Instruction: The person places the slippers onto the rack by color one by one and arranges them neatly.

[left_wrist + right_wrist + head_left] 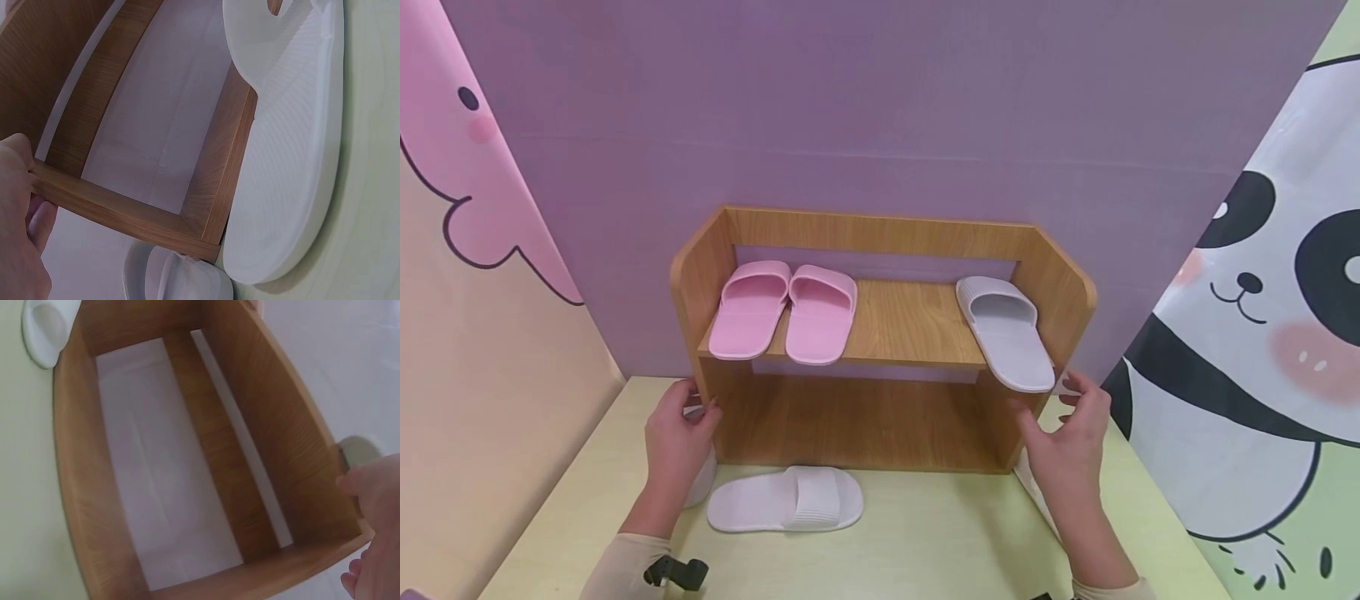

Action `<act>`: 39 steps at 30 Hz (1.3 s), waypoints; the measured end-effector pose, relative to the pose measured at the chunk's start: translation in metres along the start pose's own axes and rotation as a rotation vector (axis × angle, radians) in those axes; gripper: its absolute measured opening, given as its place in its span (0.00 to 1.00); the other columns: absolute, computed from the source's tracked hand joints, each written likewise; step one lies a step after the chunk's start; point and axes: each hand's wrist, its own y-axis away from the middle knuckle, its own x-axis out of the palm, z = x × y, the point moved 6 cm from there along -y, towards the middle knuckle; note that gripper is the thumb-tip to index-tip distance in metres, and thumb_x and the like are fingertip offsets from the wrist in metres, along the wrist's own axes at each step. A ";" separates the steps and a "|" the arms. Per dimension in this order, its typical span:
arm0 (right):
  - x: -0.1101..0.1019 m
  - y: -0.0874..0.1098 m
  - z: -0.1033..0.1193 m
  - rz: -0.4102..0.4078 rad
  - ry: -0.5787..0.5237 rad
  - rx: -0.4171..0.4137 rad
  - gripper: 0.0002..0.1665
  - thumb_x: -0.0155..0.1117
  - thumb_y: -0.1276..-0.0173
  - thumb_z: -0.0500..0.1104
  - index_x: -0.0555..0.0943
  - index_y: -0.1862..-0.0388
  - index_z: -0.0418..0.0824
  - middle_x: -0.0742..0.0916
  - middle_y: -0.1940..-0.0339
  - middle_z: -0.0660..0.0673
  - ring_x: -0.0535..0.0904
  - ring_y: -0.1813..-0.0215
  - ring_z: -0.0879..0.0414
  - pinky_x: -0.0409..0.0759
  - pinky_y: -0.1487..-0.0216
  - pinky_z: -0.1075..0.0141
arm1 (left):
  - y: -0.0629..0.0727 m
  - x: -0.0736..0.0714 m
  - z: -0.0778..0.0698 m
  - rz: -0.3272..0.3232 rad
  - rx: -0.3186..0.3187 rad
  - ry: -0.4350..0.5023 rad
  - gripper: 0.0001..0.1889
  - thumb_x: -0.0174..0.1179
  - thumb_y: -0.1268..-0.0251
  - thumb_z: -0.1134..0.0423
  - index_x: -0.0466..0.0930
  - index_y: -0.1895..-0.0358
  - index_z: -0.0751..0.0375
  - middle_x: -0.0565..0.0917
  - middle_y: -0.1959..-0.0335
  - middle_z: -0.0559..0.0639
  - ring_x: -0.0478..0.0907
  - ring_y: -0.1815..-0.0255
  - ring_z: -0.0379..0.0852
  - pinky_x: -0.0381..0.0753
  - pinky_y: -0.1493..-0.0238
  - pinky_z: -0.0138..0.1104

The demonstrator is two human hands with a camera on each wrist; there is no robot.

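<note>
Wooden shoe rack [880, 230]: parked on the table [940, 542], white slide [752, 502] just in front
Left hand [677, 437]: gripping the left side panel [700, 271]
Right hand [1071, 442]: wrapped round the right panel [1056, 292]
Top shelf [906, 321]: pink slides [748, 317], lone greyish slide [1022, 358]

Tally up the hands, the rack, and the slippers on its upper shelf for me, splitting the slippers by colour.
Hands, left hand and right hand: 2
Wooden rack: 1
Pink slippers: 2
Pale grey slipper: 1
Total: 6
</note>
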 end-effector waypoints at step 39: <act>0.027 -0.001 -0.071 -0.109 -0.173 0.122 0.18 0.71 0.23 0.30 0.86 0.37 0.35 0.92 0.48 0.40 0.83 0.50 0.70 0.81 0.53 0.84 | -0.001 0.002 0.005 0.002 0.004 -0.016 0.16 0.68 0.31 0.75 0.82 0.43 0.69 0.88 0.49 0.65 0.91 0.49 0.67 0.92 0.52 0.56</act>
